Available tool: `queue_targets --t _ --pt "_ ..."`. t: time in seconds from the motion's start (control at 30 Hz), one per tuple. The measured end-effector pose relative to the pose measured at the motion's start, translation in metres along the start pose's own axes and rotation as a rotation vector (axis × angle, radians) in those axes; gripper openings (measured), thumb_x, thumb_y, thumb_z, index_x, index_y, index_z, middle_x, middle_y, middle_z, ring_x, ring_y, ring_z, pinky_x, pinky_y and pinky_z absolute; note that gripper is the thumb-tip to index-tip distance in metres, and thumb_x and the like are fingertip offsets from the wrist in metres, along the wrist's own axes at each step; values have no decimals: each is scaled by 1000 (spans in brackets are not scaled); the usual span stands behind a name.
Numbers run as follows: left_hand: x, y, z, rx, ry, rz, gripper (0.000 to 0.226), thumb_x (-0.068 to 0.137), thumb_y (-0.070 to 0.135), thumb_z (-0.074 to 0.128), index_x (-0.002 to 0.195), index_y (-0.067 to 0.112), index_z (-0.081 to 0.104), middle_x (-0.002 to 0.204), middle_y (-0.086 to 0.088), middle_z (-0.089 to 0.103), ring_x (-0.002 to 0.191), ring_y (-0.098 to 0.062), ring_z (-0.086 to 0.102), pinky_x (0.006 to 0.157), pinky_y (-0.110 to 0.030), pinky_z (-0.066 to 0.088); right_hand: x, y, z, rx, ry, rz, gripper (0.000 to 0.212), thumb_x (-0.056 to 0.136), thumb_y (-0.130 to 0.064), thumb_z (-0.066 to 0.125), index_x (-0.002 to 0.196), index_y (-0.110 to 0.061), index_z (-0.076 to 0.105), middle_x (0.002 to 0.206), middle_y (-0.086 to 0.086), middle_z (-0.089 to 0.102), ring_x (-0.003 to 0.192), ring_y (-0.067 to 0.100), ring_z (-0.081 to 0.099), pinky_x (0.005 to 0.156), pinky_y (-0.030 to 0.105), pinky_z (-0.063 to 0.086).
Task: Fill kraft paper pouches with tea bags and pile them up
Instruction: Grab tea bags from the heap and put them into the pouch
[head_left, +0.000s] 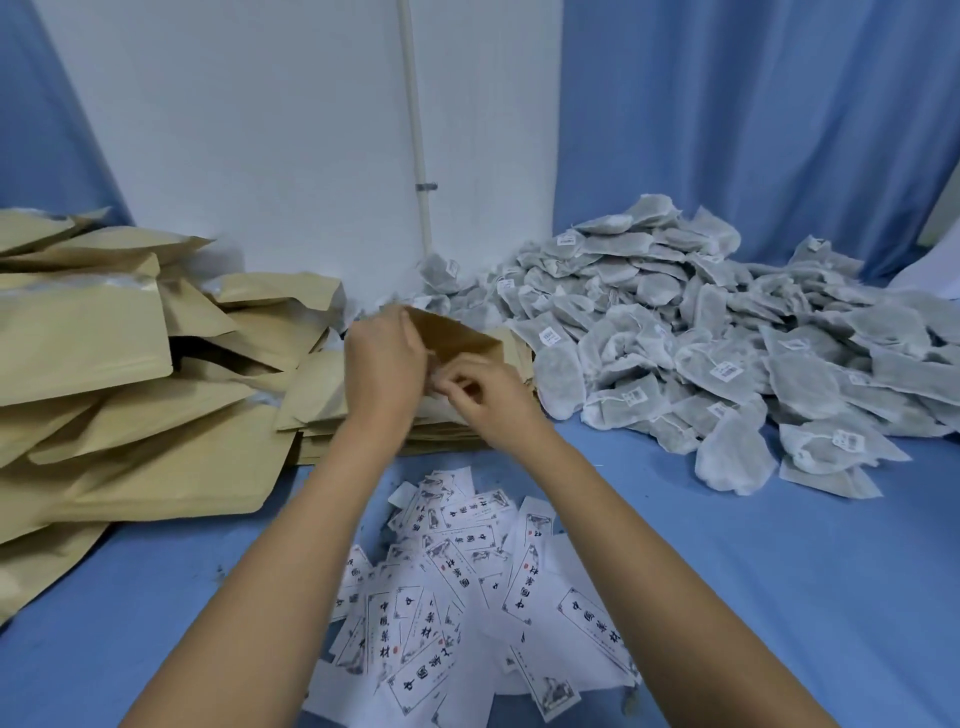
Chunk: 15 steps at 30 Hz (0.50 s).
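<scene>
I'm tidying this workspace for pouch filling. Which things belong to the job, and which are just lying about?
Job: held pouch, left hand, right hand, pouch pile, tea bags.
Lying about: printed labels, wall pipe, curtain.

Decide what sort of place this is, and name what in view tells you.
Probably a small hand-packing workspace for tea: a heap of tea bags on the right, piled kraft paper pouches on the left, printed labels in front.
</scene>
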<state>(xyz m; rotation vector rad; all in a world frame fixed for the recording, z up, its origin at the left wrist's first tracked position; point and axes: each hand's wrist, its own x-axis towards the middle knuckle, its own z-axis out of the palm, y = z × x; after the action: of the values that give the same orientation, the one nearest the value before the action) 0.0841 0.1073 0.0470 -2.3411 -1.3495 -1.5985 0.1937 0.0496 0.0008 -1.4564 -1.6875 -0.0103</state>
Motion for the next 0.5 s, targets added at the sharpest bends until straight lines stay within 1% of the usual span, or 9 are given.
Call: queue_targets --t 0.07,0.1,0.13,0.17,0.2,0.23,0.33,0.43,0.5 --pt "15 -11 -8 -2 47 -43 29 95 8 40 100 -3 66 92 -26 66 84 -38 60 74 -36 40 -26 3 7 -150 141 -217 15 84 -17 49 72 -13 57 69 -2 56 59 13 48 54 27 41" --pt "18 -14 -9 -10 50 -51 30 95 8 39 101 -3 66 92 -26 66 84 -37 60 75 -37 40 -40 8 16 -223 44 -290 14 83 -22 49 74 -14 57 70 -3 56 60 13 49 54 27 43" --pt "19 -17 -10 -16 47 -58 30 95 8 39 100 -3 67 90 -25 66 83 -36 60 74 -37 41 -50 13 25 -261 -175 -252 15 84 -27 52 84 -15 61 81 -2 61 70 15 54 61 30 49" --pt "19 -18 -10 -23 43 -66 30 95 7 39 99 -4 66 87 -25 66 80 -35 60 71 -37 41 -60 20 34 -296 -447 -128 25 85 -33 57 103 -15 62 103 1 62 91 17 57 78 34 50" --pt "16 -18 -11 -32 38 -71 29 95 7 40 96 -4 66 84 -25 65 78 -35 59 67 -36 39 -67 29 44 -304 -652 10 43 86 -38 61 122 -16 56 126 3 54 114 18 49 95 36 44" --pt "12 -17 -10 -43 30 -70 28 95 7 40 94 -4 66 81 -25 64 76 -36 59 65 -35 39 -71 36 52 -275 -727 110 56 86 -40 63 133 -16 49 137 5 45 127 20 39 104 34 36" --pt "0 -13 -7 -59 -2 -56 28 96 8 41 100 -3 67 87 -23 67 81 -35 62 71 -39 45 -69 47 61 -185 -594 214 49 83 -30 69 128 -11 58 127 8 51 120 22 44 97 29 38" --pt "-6 -11 -6 -71 -14 -54 28 95 8 42 103 -3 67 90 -22 67 84 -35 62 74 -38 45 -64 50 59 -93 -512 308 35 73 -20 79 104 -8 68 100 5 62 88 16 56 77 28 46" --pt "-9 -10 -7 -72 -24 -43 28 96 8 42 103 -4 66 88 -23 67 82 -35 62 73 -39 47 -62 48 53 27 -440 411 23 71 -15 81 89 -10 68 81 1 61 67 10 51 65 25 44"
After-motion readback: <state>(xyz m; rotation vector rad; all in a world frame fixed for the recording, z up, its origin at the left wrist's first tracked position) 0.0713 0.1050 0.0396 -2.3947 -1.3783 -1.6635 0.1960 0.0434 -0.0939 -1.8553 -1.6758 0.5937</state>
